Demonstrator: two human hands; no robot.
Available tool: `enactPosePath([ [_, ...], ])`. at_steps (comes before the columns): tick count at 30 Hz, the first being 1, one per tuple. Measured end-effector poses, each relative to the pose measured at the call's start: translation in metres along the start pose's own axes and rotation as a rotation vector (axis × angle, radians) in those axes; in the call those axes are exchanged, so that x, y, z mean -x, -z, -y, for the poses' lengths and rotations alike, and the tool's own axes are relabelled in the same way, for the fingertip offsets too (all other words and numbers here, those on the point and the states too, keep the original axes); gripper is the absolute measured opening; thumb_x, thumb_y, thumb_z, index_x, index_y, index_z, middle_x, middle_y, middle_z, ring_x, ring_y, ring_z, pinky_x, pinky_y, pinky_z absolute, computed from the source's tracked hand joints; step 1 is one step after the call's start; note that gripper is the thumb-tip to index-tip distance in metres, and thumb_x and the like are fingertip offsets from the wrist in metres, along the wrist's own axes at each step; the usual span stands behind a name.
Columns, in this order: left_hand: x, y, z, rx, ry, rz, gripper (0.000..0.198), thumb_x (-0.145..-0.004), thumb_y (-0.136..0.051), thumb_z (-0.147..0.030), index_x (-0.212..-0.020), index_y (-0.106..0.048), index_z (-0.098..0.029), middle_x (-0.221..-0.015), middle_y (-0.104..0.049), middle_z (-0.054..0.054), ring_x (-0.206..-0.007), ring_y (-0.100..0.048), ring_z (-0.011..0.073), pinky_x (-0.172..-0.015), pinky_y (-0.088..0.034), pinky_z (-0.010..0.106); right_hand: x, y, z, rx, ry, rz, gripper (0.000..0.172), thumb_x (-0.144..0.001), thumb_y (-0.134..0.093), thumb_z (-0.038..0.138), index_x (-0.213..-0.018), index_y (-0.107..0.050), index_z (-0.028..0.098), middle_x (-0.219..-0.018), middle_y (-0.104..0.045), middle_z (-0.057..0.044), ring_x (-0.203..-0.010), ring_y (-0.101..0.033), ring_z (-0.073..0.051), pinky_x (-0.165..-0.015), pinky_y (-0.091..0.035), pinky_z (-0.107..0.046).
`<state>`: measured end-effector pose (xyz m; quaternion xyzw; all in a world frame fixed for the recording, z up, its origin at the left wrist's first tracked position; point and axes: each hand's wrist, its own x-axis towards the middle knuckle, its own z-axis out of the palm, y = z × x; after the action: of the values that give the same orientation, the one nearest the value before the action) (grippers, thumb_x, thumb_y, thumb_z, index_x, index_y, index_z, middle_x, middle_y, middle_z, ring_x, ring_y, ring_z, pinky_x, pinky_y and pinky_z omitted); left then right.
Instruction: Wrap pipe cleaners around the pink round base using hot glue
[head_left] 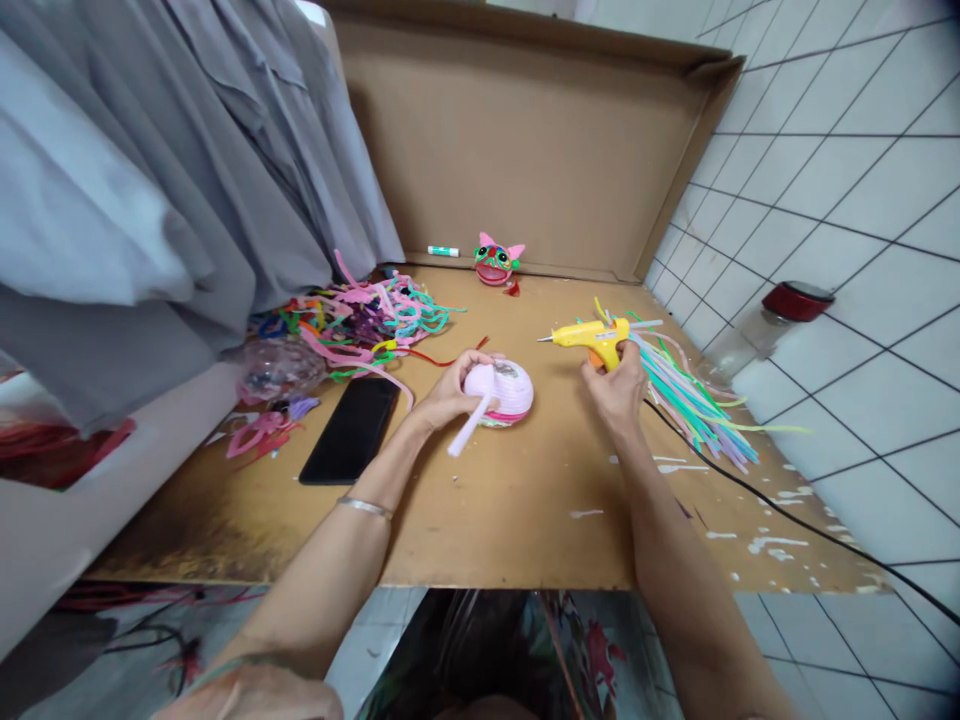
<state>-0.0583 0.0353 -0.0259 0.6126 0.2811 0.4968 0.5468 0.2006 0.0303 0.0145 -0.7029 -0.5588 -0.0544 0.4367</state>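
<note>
My left hand [453, 388] is closed around a round pink ball-like piece [513, 392] that looks wound from pipe cleaners, with a darker pink band low on its side. A pale pink strip [471, 426] sticks out from it toward me. In my right hand [618, 384] is a yellow glue gun [589, 335], its metal nozzle pointing left, apart from the ball. A clear glue stick [646, 324] shows at the gun's back end. The fingers of my right hand wrap its handle near the orange trigger.
A heap of coloured pipe cleaners [390, 305] and a black phone [349, 430] lie left. A pink-eared lion-head figure [496, 260] and a marker [443, 251] sit at the back. Right are straight pipe cleaners [694, 395], a jar [765, 325] and a black cord [750, 487].
</note>
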Motion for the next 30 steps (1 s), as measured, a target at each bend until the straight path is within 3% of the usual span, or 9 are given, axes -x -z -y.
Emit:
enactPosePath([
  [5, 0.000, 0.000, -0.005, -0.006, 0.013, 0.020, 0.068, -0.049, -0.089, -0.030, -0.103, -0.050, -0.021, -0.135, -0.056, 0.013, -0.128, -0.052, 0.0315, -0.106, -0.040, 0.046, 0.010, 0.004, 0.014, -0.070, 0.257, 0.031, 0.030, -0.075, -0.057, 0.039, -0.098, -0.059, 0.020, -0.089, -0.068, -0.008, -0.079, -0.061, -0.024, -0.076, -0.047, -0.036],
  [10, -0.002, -0.001, -0.006, 0.016, 0.017, 0.026, 0.069, -0.046, -0.091, -0.030, -0.101, -0.050, -0.021, -0.135, -0.057, 0.011, -0.129, -0.052, 0.0306, -0.105, -0.041, 0.043, 0.015, 0.009, 0.023, -0.044, 0.354, 0.128, 0.025, -0.078, -0.054, 0.035, -0.097, -0.060, 0.019, -0.091, -0.069, -0.009, -0.084, -0.062, -0.025, -0.077, -0.046, -0.035],
  [21, -0.001, 0.003, -0.002, 0.008, -0.003, 0.059, 0.066, -0.051, -0.089, -0.028, -0.104, -0.051, -0.021, -0.137, -0.056, 0.011, -0.125, -0.053, 0.0277, -0.098, -0.045, 0.036, 0.018, 0.007, 0.024, -0.138, 0.372, 0.107, 0.017, -0.078, -0.054, 0.030, -0.090, -0.060, 0.019, -0.086, -0.068, -0.006, -0.076, -0.060, -0.021, -0.071, -0.044, -0.031],
  [30, -0.001, 0.004, -0.001, 0.017, -0.013, 0.068, 0.065, -0.051, -0.089, -0.028, -0.104, -0.051, -0.022, -0.134, -0.056, 0.009, -0.122, -0.056, 0.0273, -0.099, -0.044, 0.038, 0.017, 0.010, 0.023, -0.139, 0.381, 0.131, 0.012, -0.077, -0.053, 0.027, -0.086, -0.058, 0.021, -0.079, -0.065, -0.003, -0.070, -0.056, -0.018, -0.066, -0.041, -0.029],
])
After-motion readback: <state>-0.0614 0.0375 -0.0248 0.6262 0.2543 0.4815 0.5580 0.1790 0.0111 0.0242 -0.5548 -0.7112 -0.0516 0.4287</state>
